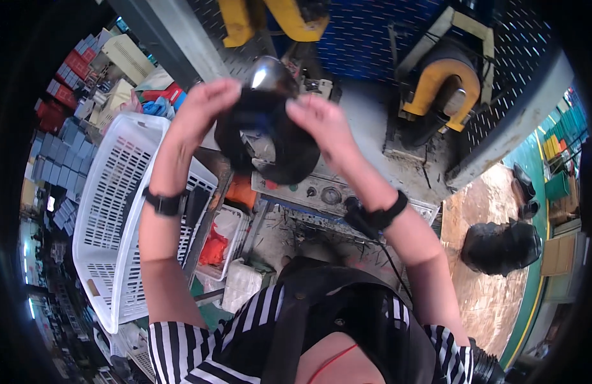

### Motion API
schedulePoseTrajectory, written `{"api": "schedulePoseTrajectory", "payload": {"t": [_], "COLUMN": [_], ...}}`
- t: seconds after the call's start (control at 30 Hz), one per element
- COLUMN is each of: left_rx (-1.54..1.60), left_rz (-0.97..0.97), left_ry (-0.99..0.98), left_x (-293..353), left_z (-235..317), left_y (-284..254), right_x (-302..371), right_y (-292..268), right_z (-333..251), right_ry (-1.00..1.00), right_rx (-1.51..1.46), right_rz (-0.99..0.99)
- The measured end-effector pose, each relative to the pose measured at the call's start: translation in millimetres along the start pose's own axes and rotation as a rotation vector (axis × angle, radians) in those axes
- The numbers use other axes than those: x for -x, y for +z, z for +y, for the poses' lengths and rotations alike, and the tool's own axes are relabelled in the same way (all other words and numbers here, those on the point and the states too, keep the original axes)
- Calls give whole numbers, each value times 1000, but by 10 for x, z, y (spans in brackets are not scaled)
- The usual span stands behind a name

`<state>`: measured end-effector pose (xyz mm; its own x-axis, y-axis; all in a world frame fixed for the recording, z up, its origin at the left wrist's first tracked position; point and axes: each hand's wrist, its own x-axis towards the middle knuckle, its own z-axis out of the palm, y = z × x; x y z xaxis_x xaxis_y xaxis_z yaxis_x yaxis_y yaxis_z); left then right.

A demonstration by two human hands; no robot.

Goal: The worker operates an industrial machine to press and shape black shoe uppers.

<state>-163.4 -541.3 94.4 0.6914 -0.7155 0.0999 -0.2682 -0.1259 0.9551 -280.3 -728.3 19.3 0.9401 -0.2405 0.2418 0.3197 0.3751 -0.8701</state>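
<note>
black piece, in both hands, hole upward (long axis unclear)

Can't pin down shape of black piece, too blurred, nor see lower end of shiny dome just above, hidden by it. Can't make out fingertips of L hand + R hand, blurred while gripping its upper L & R. Get only lower pt. of yellow bracket above piece, cut off up top, & lose some of white crate, to its L, behind L forearm.
</note>
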Motion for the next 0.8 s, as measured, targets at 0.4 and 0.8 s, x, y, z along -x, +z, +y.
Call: {"api": "schedulePoseTrajectory", "payload": {"t": [0.4, 0.8], "left_rx": [84, -406], "left_rz": [61, 154], "left_ry": [270, 939], "left_x": [-1249, -1131], "left_z": [-590, -716], "left_y": [-99, -206], "right_x": [-975, -270], "right_y": [-229, -85], "right_z": [452, 1886], "right_ry": [95, 119], "right_rx": [-83, -416], "right_rz": [339, 617]}}
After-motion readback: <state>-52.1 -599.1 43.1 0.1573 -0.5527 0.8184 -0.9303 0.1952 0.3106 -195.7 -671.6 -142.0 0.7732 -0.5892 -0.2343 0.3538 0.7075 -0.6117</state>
